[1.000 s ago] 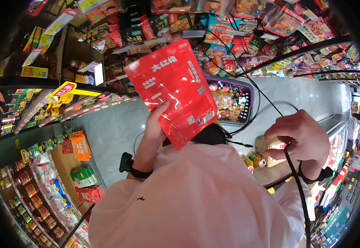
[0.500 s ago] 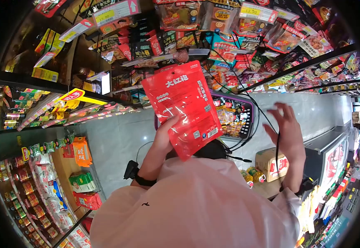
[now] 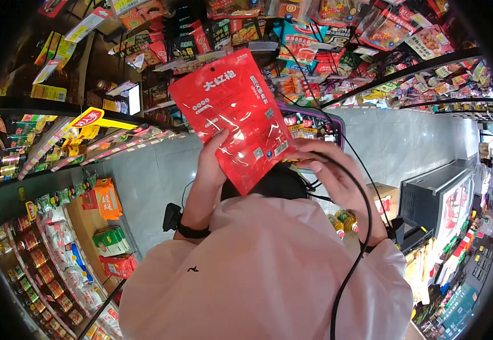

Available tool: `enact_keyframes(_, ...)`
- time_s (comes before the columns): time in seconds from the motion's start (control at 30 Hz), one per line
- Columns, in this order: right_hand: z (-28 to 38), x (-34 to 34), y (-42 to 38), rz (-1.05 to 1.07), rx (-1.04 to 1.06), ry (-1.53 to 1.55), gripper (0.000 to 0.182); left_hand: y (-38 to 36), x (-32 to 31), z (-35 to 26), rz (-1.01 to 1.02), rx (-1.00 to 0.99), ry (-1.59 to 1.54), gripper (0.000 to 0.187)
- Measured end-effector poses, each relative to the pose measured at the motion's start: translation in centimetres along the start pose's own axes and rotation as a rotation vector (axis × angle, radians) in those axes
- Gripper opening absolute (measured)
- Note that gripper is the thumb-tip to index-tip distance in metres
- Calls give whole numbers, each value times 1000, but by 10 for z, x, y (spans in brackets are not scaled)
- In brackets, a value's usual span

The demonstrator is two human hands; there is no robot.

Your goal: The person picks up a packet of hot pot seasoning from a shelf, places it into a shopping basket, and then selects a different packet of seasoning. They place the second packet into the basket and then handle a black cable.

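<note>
A shiny red pouch of hotpot seasoning [image 3: 238, 116] with white print is held up in front of my chest, tilted, its printed side towards me. My left hand [image 3: 212, 161] grips its lower left edge, thumb lying over the front and the other fingers hidden behind. At the pouch's lower right corner, the fingertips of my right hand [image 3: 337, 177] close on the edge, with the thumb bent below them. A black cable [image 3: 355, 175] runs across the right hand. Behind the pouch, partly covered, stands a purple-rimmed shopping basket [image 3: 341, 126] with packets in it.
Shelves of hanging seasoning packets [image 3: 300, 48] with price tags stand ahead. A yellow shelf sign [image 3: 90, 119] juts out at left, above shelved goods. To the right are a cardboard box [image 3: 387, 198], oil bottles [image 3: 345, 220] and a dark cabinet [image 3: 436, 190]. Grey tiled floor [image 3: 156, 170] lies between.
My right hand, earlier open and apart at the right, has come left to the pouch's lower right corner. The pouch and my left hand appear slightly higher and further left in view.
</note>
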State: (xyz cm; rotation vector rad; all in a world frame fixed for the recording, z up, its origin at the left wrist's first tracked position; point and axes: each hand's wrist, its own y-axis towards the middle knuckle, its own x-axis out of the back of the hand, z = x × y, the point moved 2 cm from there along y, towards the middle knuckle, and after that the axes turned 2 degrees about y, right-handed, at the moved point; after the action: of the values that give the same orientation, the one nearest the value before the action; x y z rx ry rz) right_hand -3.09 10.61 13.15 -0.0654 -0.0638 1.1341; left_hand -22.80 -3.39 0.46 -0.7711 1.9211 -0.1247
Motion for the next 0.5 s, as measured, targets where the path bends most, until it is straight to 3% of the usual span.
enact_keyframes(0.17,-27,-31,0,371,138,-296,29,-8,-5,-9,53,-41,-28,41)
enact_keyframes(0.33,-27,-72,-1,512,88,-317,29,-13,0,-14,1,-85,-8,41)
enact_keyframes(0.5,-45,-95,3,564,227,-359,27,-14,11,-16,1,-98,8,41)
